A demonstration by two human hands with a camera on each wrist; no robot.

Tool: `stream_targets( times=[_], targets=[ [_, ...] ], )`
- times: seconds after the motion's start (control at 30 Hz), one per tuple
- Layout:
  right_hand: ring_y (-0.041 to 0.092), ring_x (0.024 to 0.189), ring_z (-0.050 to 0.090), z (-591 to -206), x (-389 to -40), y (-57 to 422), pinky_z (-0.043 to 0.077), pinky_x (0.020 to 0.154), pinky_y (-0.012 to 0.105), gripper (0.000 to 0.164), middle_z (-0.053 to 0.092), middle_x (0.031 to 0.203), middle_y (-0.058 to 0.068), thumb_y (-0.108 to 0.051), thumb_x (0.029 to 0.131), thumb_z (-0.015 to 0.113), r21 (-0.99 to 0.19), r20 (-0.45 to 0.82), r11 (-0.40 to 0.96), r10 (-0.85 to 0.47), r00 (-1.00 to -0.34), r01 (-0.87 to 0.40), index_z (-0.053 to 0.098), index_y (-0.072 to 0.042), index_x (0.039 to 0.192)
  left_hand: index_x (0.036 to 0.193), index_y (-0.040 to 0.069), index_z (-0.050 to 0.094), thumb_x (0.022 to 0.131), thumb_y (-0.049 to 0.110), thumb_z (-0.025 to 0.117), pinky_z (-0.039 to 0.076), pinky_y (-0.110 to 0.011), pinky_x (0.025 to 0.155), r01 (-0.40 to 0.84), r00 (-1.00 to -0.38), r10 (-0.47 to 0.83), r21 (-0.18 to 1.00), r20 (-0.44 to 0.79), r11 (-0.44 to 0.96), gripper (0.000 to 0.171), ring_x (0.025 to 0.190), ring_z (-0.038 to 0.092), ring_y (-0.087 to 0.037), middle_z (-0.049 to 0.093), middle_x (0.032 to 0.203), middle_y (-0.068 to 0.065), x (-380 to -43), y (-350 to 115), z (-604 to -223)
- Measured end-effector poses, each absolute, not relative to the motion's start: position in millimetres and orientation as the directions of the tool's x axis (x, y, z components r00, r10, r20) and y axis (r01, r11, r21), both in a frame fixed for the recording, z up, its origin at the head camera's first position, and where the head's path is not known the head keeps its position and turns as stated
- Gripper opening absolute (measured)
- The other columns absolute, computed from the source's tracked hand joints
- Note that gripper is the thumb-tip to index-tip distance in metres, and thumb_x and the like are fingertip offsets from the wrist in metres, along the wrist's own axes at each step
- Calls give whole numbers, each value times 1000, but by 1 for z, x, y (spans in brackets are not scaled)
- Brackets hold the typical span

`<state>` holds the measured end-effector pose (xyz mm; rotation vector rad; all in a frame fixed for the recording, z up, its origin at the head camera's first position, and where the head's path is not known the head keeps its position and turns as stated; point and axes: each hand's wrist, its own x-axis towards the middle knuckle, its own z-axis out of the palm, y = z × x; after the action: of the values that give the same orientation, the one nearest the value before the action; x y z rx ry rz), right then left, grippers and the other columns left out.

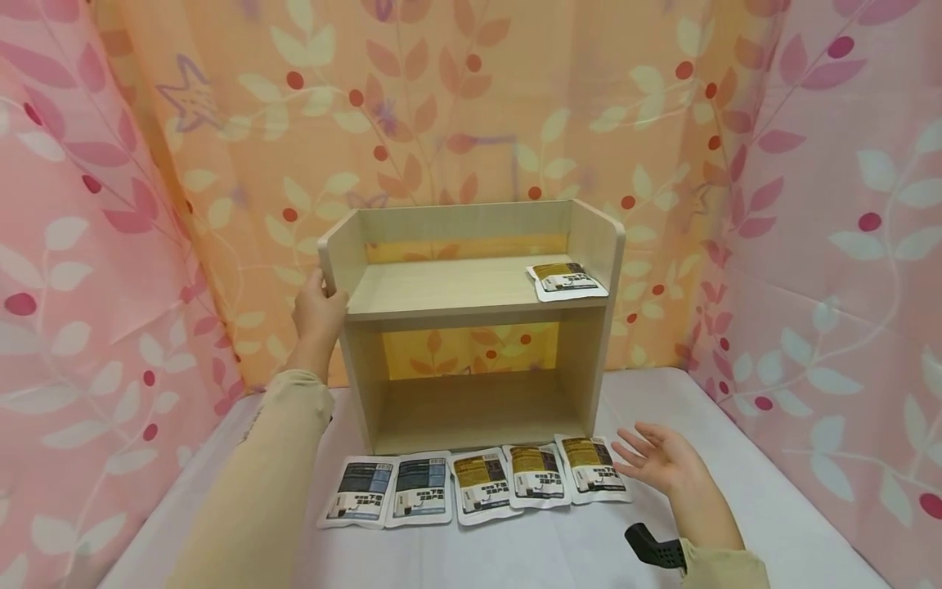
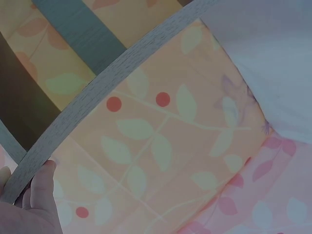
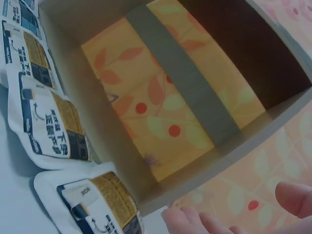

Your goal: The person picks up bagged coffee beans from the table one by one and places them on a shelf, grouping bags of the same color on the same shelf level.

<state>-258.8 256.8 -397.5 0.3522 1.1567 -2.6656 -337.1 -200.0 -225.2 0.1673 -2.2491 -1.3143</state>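
A small pale wooden shelf stands on the table. My left hand grips the edge of its left side panel; the left wrist view shows the fingers on one face and the thumb on the other. One gold-labelled white pouch lies at the right end of the upper board. In front of the shelf, flat in a row, are two blue-labelled pouches and three gold-labelled pouches. Holding nothing, my right hand is beside the rightmost pouch, its fingers spread and relaxed.
A white cloth covers the table. Patterned curtains enclose the back and both sides. The shelf's lower compartment has no pouch in it. A black strap piece is at my right wrist.
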Motion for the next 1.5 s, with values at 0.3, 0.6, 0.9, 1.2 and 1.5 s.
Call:
stream_targets(
  times=[0.3,0.6,0.9,1.2,1.5],
  targets=[
    [46,123,38,-417,-266,272,10,113,56,21,-5,158,26,-15,102,44,-714,-334,-614,-126,-934,338,33,-1,114,126,6,52,90,9,47,32,-53,104,152,-845,-368,834,388,530,37,126,46,-40,57,132,-19,-336,-196,-224],
    [31,96,60,-429,-274,286,20,113,53,9,67,85,10,-15,98,55,-735,-437,-528,-110,-893,425,55,-7,94,129,6,50,91,9,47,34,-53,103,149,-848,-364,833,384,532,38,127,46,-40,56,133,-20,-335,-196,-224],
    [29,94,62,-441,-283,295,28,107,59,34,68,87,9,-14,93,63,-817,-481,-342,-39,-876,464,42,-3,117,123,4,50,90,9,47,33,-54,103,153,-850,-359,832,386,533,33,127,45,-43,56,133,-20,-335,-195,-226],
    [17,86,60,-458,-291,291,45,83,42,49,69,85,1,-18,94,63,-874,-484,-60,8,-875,483,40,8,128,127,5,50,91,9,46,33,-54,103,143,-854,-360,835,375,531,37,125,46,-43,57,133,-21,-335,-197,-227],
    [21,88,57,-458,-295,285,48,78,37,48,68,87,3,-16,94,64,-886,-462,13,58,-885,463,44,10,129,124,4,50,91,10,47,35,-52,103,143,-845,-367,826,388,545,34,127,46,-41,56,134,-21,-335,-197,-225]
  ],
)
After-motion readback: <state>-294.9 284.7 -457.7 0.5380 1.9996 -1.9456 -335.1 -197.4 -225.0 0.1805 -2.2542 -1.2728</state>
